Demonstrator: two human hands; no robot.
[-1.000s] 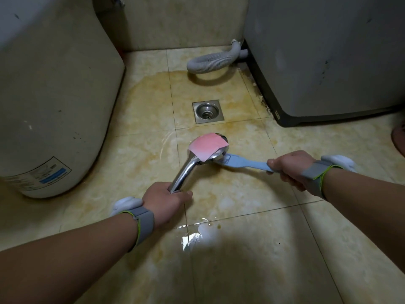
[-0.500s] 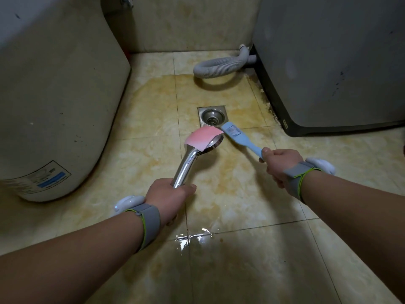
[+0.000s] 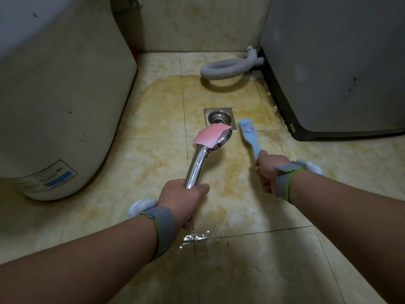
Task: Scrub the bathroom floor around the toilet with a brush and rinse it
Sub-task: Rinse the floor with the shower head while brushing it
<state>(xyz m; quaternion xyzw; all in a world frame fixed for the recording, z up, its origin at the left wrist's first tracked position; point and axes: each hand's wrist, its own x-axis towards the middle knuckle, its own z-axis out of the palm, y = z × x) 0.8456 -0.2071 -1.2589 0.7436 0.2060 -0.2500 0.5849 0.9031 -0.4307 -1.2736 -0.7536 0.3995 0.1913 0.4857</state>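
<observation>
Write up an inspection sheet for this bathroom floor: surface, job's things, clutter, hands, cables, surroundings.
Surface: tiled floor, beige, yellow-brown staining round the floor drain; small puddle glinting near the left wrist.
Job's things: blue brush, head aimed at the tile just right of the drain; shower head, chrome, pink patch on top, at the drain's near edge.
Clutter: nothing seen.
Hands: left hand grips the shower head's handle; right hand grips the brush handle.
Cables: grey corrugated hose curls on the floor from the right-hand machine.
Surroundings: pale rounded unit with a label at left; grey appliance at right.
</observation>
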